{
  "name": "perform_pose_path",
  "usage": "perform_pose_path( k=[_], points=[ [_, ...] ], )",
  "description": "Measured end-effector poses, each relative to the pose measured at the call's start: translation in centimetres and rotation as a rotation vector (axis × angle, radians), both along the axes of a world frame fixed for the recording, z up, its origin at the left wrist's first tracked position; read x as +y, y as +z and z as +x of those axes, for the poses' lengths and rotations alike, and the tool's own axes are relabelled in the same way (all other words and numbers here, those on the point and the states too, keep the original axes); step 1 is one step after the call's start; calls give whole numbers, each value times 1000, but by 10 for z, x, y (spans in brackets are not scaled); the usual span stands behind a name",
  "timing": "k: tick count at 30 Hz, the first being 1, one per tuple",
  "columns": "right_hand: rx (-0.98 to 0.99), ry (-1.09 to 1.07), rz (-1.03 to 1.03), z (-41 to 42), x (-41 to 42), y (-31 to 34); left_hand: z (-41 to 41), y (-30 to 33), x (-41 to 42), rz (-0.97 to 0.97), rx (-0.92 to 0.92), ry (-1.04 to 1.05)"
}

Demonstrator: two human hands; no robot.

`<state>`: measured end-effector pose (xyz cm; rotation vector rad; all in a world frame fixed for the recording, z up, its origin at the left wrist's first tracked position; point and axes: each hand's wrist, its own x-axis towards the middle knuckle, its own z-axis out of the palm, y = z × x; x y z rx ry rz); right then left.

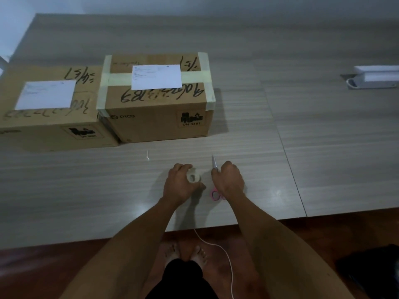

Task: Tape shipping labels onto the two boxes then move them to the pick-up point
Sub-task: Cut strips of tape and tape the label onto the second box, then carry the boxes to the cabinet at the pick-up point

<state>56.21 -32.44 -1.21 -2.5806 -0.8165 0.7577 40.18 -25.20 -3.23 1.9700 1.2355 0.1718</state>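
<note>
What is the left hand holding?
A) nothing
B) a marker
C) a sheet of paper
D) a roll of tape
D: the left hand grips a small roll of tape just above the table, while the right hand holds pink-handled scissors.

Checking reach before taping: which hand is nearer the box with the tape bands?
Left. The left hand, holding the tape roll, sits below the taped box; the right hand lies further right.
</note>
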Motion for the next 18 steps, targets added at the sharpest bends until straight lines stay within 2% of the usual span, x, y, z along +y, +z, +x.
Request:
perform_pose_path(
  k=[10,14,18],
  points=[
    [34,110,466,10,66,75,-21,88,63,213,-105,300],
    [-44,96,565,10,96,104,-38,119,92,396,-149,373],
    [-72,80,554,16,118,115,-47,137,116,482,-112,499]
  ],
)
